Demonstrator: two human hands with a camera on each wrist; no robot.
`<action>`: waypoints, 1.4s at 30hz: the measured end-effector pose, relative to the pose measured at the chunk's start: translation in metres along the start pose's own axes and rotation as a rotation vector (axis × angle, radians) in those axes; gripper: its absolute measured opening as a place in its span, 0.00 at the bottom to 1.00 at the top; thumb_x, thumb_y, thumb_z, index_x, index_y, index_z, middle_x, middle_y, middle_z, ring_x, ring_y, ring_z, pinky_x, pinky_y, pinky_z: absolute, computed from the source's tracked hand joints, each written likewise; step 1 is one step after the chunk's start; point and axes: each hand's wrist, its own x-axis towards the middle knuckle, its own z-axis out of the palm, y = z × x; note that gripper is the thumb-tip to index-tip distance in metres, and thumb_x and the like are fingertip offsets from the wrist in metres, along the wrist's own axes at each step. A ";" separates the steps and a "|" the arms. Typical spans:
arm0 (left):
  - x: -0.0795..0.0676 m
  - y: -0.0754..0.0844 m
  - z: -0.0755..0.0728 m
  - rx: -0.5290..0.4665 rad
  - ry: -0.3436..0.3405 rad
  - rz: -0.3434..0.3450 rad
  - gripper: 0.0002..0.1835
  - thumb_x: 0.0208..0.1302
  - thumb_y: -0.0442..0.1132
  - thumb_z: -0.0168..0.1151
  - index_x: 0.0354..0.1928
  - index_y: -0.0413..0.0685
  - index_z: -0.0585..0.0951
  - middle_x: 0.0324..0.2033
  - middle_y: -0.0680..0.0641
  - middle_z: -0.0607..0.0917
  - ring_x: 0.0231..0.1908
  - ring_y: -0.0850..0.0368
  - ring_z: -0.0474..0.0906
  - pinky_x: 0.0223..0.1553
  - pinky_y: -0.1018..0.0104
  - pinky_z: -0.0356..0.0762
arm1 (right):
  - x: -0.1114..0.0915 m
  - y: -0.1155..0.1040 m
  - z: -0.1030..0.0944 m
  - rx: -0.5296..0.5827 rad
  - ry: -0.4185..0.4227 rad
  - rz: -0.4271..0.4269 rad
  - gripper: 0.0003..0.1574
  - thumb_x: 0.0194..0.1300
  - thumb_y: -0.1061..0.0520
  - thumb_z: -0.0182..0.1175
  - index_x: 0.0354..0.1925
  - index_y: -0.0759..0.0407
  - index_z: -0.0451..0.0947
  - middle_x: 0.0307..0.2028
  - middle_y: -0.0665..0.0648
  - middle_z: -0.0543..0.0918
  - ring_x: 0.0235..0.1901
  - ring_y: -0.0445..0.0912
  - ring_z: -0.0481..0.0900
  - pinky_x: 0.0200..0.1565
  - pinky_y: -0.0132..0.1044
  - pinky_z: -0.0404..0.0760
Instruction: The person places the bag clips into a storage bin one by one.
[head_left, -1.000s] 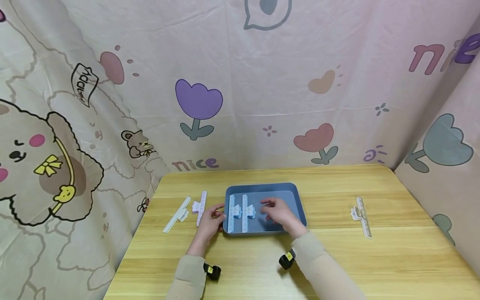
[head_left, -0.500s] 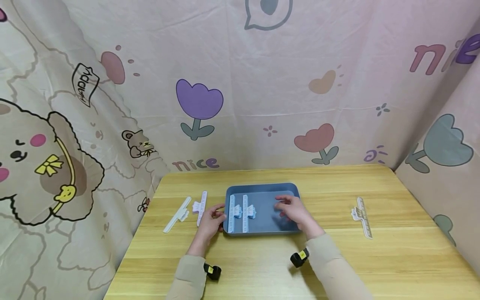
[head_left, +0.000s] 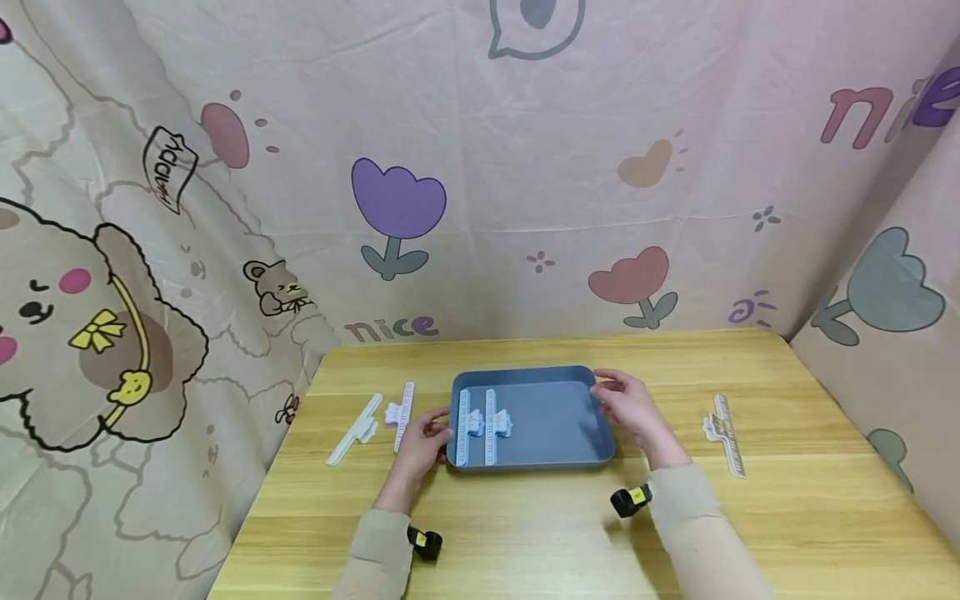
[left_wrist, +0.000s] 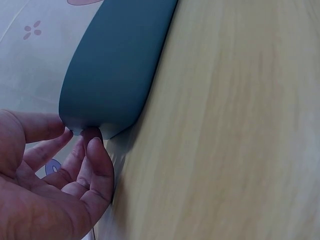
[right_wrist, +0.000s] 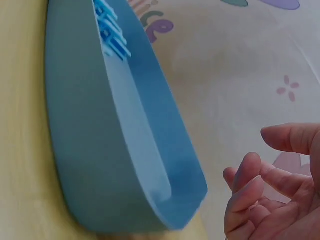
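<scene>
Blue-grey tray [head_left: 558, 421], shallow and rectangular, lying flat on the wood-grain table [head_left: 540, 533] with its long sides running left to right. Within its left part, two light-blue ruler clips lie parallel, bars front to back: the outer clip [head_left: 462, 427] near the left wall, the inner clip [head_left: 491, 427] just beside it. My left hand [head_left: 422, 446] is at the tray's left end, thumb and fingers moderately parted, fingertips touching the wall. My right hand [head_left: 633, 407] is just beside the right end, thumb spread from loosely bent fingers that hold nothing; the right wrist view shows a gap between them and the tray. Left of the tray, on the table: a lilac ruler clip [head_left: 403, 417] and a slanted white clip [head_left: 355, 430]. Well to its right: a pale ruler clip [head_left: 727, 433].
</scene>
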 end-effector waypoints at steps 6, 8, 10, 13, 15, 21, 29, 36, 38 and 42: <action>-0.001 0.000 0.000 0.008 -0.004 -0.002 0.23 0.66 0.27 0.58 0.63 0.40 0.75 0.39 0.41 0.78 0.33 0.52 0.75 0.26 0.64 0.76 | -0.001 0.011 -0.008 -0.005 0.011 0.019 0.31 0.71 0.61 0.54 0.68 0.71 0.61 0.56 0.75 0.74 0.33 0.52 0.77 0.29 0.36 0.77; -0.001 0.000 0.000 0.008 -0.004 -0.003 0.23 0.66 0.27 0.58 0.63 0.40 0.75 0.39 0.41 0.78 0.33 0.52 0.75 0.25 0.64 0.76 | -0.001 0.016 -0.009 -0.011 0.014 0.023 0.32 0.71 0.61 0.54 0.68 0.71 0.61 0.55 0.74 0.74 0.31 0.51 0.77 0.28 0.35 0.76; -0.001 0.000 0.000 0.007 -0.004 -0.003 0.23 0.66 0.27 0.58 0.63 0.40 0.75 0.39 0.41 0.78 0.33 0.52 0.75 0.25 0.64 0.76 | -0.002 0.020 -0.010 -0.011 0.016 0.028 0.32 0.71 0.61 0.54 0.68 0.71 0.61 0.53 0.73 0.75 0.29 0.49 0.76 0.27 0.35 0.76; -0.001 0.000 0.000 0.008 -0.006 -0.003 0.23 0.66 0.27 0.58 0.63 0.39 0.75 0.39 0.41 0.78 0.33 0.52 0.75 0.25 0.64 0.76 | -0.003 0.026 -0.010 -0.018 0.008 0.029 0.30 0.70 0.62 0.55 0.67 0.72 0.63 0.51 0.72 0.76 0.26 0.47 0.75 0.24 0.34 0.75; -0.001 0.000 0.000 0.009 -0.008 -0.004 0.23 0.66 0.27 0.58 0.64 0.40 0.75 0.39 0.41 0.77 0.33 0.52 0.75 0.26 0.64 0.76 | -0.003 0.030 -0.010 -0.021 -0.008 0.030 0.30 0.70 0.63 0.55 0.66 0.73 0.65 0.50 0.72 0.77 0.25 0.46 0.75 0.24 0.34 0.75; -0.001 0.000 -0.001 0.006 -0.007 0.000 0.23 0.66 0.26 0.58 0.63 0.39 0.75 0.39 0.41 0.77 0.33 0.52 0.75 0.25 0.64 0.76 | -0.004 0.038 -0.012 0.005 -0.050 0.027 0.30 0.69 0.62 0.56 0.66 0.70 0.66 0.47 0.71 0.78 0.27 0.46 0.74 0.25 0.35 0.75; 0.000 0.000 0.000 0.012 -0.004 -0.001 0.23 0.66 0.27 0.58 0.63 0.40 0.75 0.39 0.41 0.78 0.33 0.52 0.75 0.26 0.64 0.76 | -0.007 0.042 -0.014 -0.006 -0.100 0.043 0.29 0.70 0.64 0.54 0.68 0.67 0.66 0.52 0.71 0.75 0.31 0.50 0.75 0.28 0.37 0.76; 0.000 0.001 0.000 0.010 -0.008 -0.003 0.23 0.66 0.27 0.58 0.63 0.40 0.75 0.40 0.40 0.78 0.33 0.51 0.75 0.26 0.63 0.77 | -0.013 0.044 -0.013 -0.001 -0.118 0.045 0.32 0.70 0.66 0.53 0.70 0.64 0.63 0.53 0.71 0.72 0.32 0.51 0.74 0.28 0.37 0.77; 0.000 0.001 0.000 0.009 -0.008 -0.007 0.23 0.66 0.27 0.58 0.63 0.41 0.75 0.40 0.40 0.78 0.33 0.51 0.75 0.26 0.62 0.77 | -0.014 0.046 -0.013 0.012 -0.122 0.049 0.32 0.70 0.66 0.52 0.71 0.63 0.62 0.53 0.71 0.71 0.32 0.51 0.74 0.28 0.37 0.76; 0.000 0.000 0.000 0.012 -0.007 -0.007 0.23 0.66 0.27 0.58 0.63 0.41 0.75 0.41 0.40 0.78 0.33 0.51 0.75 0.26 0.63 0.77 | -0.015 0.050 -0.012 0.034 -0.131 0.049 0.34 0.71 0.66 0.51 0.73 0.61 0.59 0.54 0.72 0.70 0.32 0.51 0.74 0.27 0.37 0.76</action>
